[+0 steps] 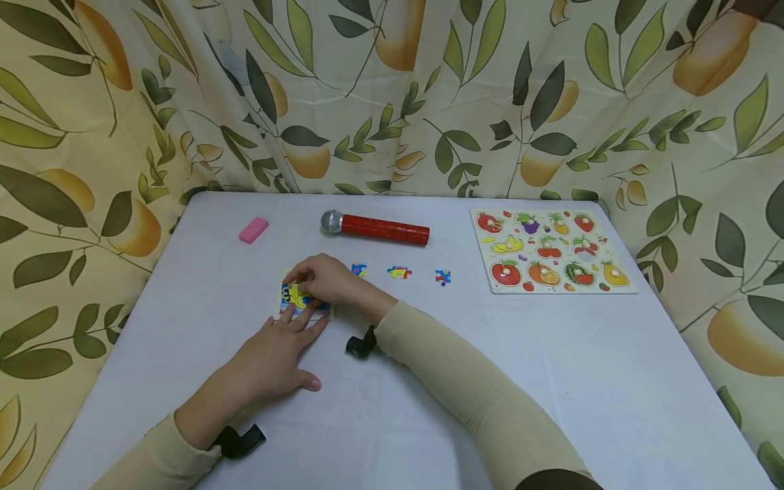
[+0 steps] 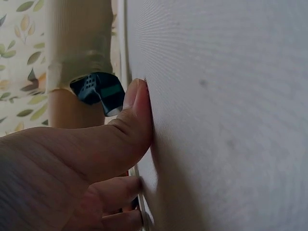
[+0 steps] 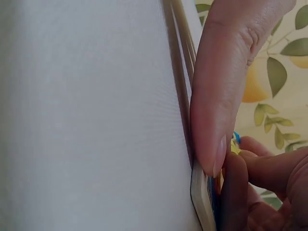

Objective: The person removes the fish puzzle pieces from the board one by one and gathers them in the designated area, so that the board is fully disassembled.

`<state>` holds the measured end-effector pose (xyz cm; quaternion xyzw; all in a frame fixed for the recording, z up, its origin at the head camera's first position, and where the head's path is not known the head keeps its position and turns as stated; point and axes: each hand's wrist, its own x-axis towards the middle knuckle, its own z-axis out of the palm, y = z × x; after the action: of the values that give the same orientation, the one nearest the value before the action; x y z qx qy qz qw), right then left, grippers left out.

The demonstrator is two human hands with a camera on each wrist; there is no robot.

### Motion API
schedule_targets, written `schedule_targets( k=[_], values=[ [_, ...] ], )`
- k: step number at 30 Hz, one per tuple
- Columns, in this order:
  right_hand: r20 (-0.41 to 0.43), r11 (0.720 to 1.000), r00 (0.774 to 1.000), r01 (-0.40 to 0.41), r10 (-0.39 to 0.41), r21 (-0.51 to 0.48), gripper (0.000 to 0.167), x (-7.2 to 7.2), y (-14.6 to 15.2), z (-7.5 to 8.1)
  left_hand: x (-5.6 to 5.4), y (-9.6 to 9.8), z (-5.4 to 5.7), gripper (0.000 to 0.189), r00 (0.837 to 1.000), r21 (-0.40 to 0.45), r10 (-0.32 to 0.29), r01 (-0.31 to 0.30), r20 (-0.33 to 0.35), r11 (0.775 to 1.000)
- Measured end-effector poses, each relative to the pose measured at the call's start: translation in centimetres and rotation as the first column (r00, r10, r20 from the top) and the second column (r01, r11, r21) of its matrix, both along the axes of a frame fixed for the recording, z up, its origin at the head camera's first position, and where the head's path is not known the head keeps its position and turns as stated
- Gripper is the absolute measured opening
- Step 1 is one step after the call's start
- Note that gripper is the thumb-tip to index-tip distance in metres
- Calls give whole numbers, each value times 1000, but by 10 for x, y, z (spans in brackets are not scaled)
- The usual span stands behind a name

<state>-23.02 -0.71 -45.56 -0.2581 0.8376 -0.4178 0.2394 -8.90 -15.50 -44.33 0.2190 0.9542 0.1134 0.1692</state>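
Note:
In the head view, a small jigsaw puzzle (image 1: 285, 294) with a yellow and blue picture lies left of the table's middle, mostly covered by both hands. My left hand (image 1: 269, 361) rests spread, its fingertips on the puzzle's near edge and its thumb on the tabletop. Over the puzzle's far side, my right hand (image 1: 327, 279) has curled fingers that pinch a puzzle piece (image 3: 236, 146); a little yellow and blue shows at the fingertips in the right wrist view. Loose puzzle pieces lie to the right: one blue (image 1: 358, 270), one yellow and red (image 1: 400, 272), one blue and red (image 1: 443, 277).
A red microphone (image 1: 382, 229) with a silver head lies beyond the hands. Toward the far left is a pink block (image 1: 254, 230). A fruit puzzle board (image 1: 563, 252) occupies the far right. A patterned curtain (image 1: 392, 102) hangs behind the white table (image 1: 551, 361).

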Motion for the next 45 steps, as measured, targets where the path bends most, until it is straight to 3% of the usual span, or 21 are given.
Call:
schedule_targets(
  k=[8,30,38,45],
  values=[
    [64,995,997,56,-51,-80,28,2,-1,-4,1,0,2,108,1000,2,2,-2,-5,1000],
    [-34,988,988,151,-152,-41,20,7,-6,-4,0,2,5,107,1000,-1,22,-22,12,1000],
    [22,981,986,169,-167,-100,26,8,-3,-1,0,2,4,107,999,3,30,-30,28,1000],
    [42,972,986,164,-159,-166,21,7,7,6,-1,3,3,107,999,6,35,-35,41,999]
  ],
)
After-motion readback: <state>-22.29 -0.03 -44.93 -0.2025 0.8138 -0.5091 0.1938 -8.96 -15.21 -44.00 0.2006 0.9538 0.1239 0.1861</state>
